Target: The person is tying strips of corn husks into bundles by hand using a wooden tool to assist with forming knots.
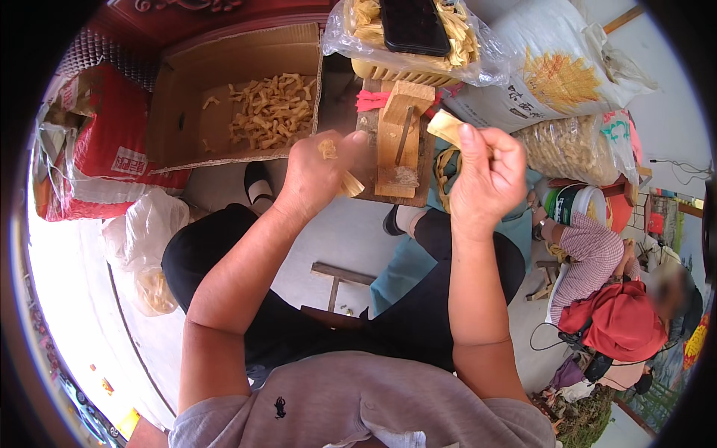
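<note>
My right hand (487,175) pinches a pale yellow, flat folded strip (446,127) between thumb and fingers, its cut-looking end pointing up and left. Closed around another yellow strip (351,184) is my left hand (312,175), slightly blurred at the thumb; a small yellow piece (327,149) also shows at its fingers. Between the hands stands a wooden block device (390,153) with a thin dark metal bar (405,137) along it, mounted on a worn board. Neither hand touches it. More yellow strips (446,172) hang beside the right hand.
A cardboard box (190,97) at far left holds many short knotted yellow pieces (272,112). Beyond the device, a plastic bag of strips (366,30) carries a black phone (414,26). Sacks (553,75) stand at right. Another person in red (616,321) sits at right.
</note>
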Tool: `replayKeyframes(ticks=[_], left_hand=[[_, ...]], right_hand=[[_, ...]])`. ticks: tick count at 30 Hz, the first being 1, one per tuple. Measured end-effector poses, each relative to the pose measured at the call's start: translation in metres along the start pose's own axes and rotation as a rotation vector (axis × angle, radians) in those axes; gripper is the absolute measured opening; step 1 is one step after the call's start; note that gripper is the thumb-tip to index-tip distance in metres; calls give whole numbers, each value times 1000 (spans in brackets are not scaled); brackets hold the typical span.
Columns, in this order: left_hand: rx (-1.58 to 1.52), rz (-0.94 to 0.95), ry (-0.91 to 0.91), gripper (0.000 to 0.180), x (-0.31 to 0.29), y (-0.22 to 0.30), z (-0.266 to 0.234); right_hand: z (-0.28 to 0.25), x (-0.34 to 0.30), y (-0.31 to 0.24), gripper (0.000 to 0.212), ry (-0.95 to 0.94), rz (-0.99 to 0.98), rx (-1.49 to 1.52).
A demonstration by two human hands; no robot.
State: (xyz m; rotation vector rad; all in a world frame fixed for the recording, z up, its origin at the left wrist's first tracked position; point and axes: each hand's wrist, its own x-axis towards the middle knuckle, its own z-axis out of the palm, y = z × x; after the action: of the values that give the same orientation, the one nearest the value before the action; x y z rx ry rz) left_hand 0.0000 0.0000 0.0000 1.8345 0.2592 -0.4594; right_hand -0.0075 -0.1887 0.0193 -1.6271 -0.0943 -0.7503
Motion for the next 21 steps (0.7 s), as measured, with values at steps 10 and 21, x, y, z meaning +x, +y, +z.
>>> replayKeyframes(ticks=[10, 21], left_hand=[[-417, 32, -399, 27, -27, 2, -12], [-621, -104, -1115, 30, -71, 14, -14]], right_hand=[[12, -31, -8, 23, -677, -246, -310], [-4, -15, -17, 16, -596, -177, -55]])
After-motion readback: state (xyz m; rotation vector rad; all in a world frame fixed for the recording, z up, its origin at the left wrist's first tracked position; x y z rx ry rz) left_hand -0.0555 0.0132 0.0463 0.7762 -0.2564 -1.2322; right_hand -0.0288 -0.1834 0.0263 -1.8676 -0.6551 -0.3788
